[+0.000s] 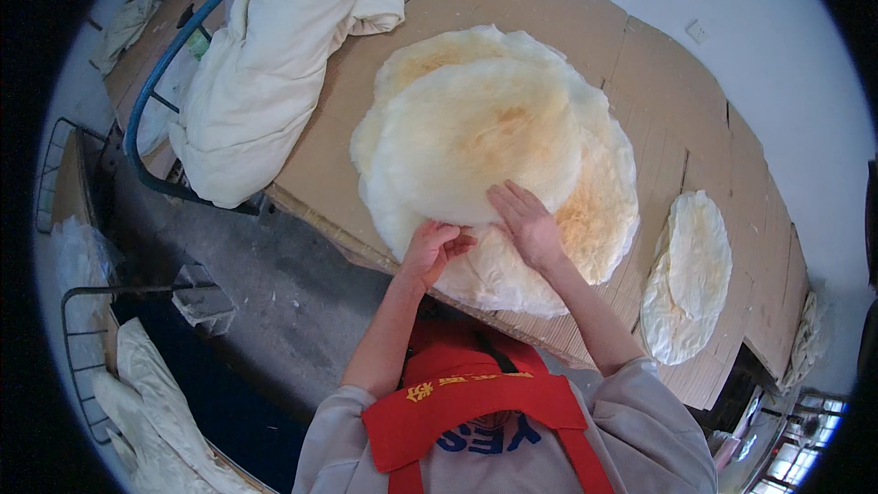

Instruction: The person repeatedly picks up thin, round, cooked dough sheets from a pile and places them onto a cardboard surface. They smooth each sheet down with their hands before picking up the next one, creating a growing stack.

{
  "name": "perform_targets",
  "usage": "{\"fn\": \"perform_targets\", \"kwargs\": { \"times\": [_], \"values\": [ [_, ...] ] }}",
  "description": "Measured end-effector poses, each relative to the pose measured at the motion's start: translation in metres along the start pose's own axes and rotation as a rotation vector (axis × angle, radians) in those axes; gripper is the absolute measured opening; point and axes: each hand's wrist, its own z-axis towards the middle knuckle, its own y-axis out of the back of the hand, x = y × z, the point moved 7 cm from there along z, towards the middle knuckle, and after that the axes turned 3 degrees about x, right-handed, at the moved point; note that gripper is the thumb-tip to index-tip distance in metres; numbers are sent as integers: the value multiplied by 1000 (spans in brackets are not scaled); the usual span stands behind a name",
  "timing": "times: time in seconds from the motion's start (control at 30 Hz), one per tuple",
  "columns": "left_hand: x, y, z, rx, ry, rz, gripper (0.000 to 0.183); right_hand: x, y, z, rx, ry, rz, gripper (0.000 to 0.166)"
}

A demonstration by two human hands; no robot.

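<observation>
Several thin, pale, roughly round sheets of fluffy fibre, their material not certain, lie overlapping before me as a pile. The smaller top sheet has a yellow-brown patch near its middle. My left hand is at the near edge of that top sheet, thumb and fingers curled together; whether the edge is pinched between them is not plain. My right hand lies with its fingers flat on the near right part of the same sheet. The palms are hidden.
The pile rests on a cardboard-covered table. At the right lies a smaller oval stack of similar sheets. A large cream fabric bundle leans over a blue metal rail at the left. A wall stands beyond.
</observation>
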Motion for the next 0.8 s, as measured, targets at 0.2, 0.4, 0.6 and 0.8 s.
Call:
{"fn": "perform_targets", "kwargs": {
  "times": [0.2,0.4,0.6,0.8],
  "values": [
    [-28,-21,1,-17,-166,71,31,-23,-8,33,206,-304,28,35],
    [-14,-8,-16,-133,-37,337,36,-121,196,109,-264,-303,105,26],
    [2,-4,-20,-127,6,360,30,-18,280,66,-370,-248,-400,22],
    [19,3,5,-98,110,698,22,-8,101,-56,-166,-204,-252,34]
  ]
}}
